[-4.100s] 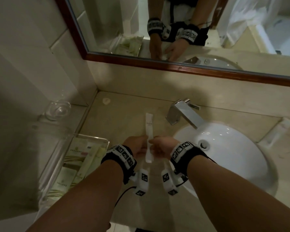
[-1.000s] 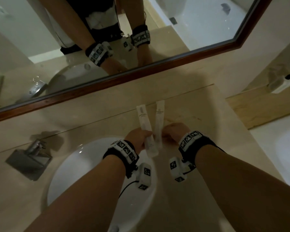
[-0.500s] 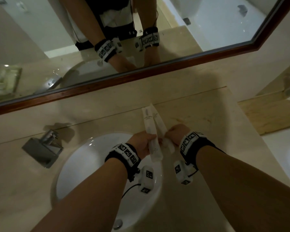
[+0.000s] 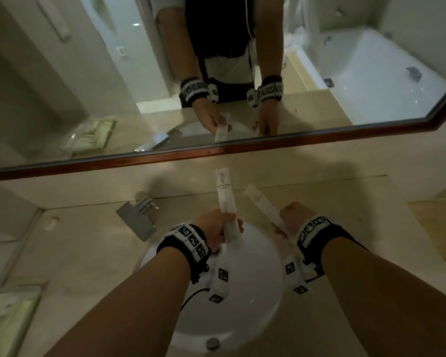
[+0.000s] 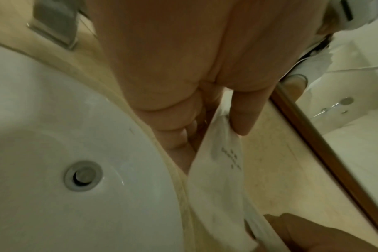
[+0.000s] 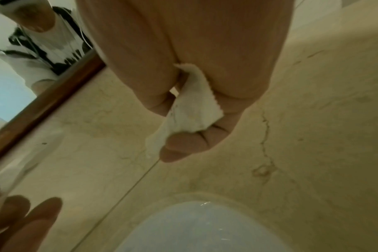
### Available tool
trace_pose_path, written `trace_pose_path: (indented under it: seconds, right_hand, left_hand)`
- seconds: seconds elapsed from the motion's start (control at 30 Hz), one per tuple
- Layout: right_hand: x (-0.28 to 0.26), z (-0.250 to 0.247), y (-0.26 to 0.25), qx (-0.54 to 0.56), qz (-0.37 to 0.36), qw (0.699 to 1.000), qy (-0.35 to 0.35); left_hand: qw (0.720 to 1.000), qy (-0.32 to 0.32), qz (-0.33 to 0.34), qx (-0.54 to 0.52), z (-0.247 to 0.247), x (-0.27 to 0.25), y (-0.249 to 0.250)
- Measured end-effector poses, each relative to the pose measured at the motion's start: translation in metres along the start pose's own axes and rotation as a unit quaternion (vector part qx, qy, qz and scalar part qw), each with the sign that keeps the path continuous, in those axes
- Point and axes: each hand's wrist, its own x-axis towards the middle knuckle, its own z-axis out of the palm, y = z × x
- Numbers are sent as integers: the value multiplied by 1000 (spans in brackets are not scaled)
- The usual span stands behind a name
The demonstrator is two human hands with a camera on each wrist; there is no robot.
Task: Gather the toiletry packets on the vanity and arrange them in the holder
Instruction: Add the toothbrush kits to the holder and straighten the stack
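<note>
Half a second ago the two white packets crossed each other between the hands; now they stand apart, one in each hand, and the view has swung left so the faucet (image 4: 137, 217) sits nearer the middle. From the head camera, the left hand (image 4: 214, 228) grips the printed packet (image 4: 225, 199) by its lower half, the packet pointing up toward the mirror (image 4: 216, 73) above the white sink (image 4: 242, 292). The right hand (image 4: 292, 217) holds the second packet (image 4: 262, 204) by its lower end, tilted up and to the left over the beige vanity top (image 4: 88, 253). At the far left edge a clear holder (image 4: 8, 313) with pale green packets in it lies blurred, well apart from both hands. From the left wrist camera, the thumb (image 5: 246, 110) presses the printed packet (image 5: 218, 170) against curled fingers, beside the sink rim and its drain (image 5: 83, 175). From the right wrist camera, curled fingers (image 6: 183, 143) and the palm close round the serrated end of the second packet (image 6: 190, 112), above the veined stone, with the mirror's brown frame (image 6: 45, 98) to the left.
</note>
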Motion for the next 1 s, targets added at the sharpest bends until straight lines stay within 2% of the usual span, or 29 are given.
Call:
trace_pose_path:
  seconds: [0.07,0.17,0.37,0.5,0.67,0.83,0.9,1.0]
  right_hand:
    - [-8,6,-12,31,-2,999,-6]
    - [-36,20,-38,54,-42,998,-5]
    - [-112,65,-94,117,-112,987,-11]
    - [-170,108,-131,110,-196,974,-20]
    - [-235,175,-174,66,-289,955,-27]
    - [-300,256,-216,-85,-347,934,-8]
    - [-317,290,-227,-99,-370,924,0]
    - [-335,338,-239,-125,-389,913,-24]
  left_hand:
    - [1000,7,25,6,-15,-12,8]
    - [998,15,60,14,-51,-44,22]
    - [989,32,141,20,-145,-118,34]
    - [979,73,190,32,-218,-173,31]
    - [966,117,230,27,-311,-237,14]
    - [953,173,248,1,-404,-301,-24]
    - [947,201,251,1,-437,-325,-42]
    - [937,244,249,-8,-482,-354,-65]
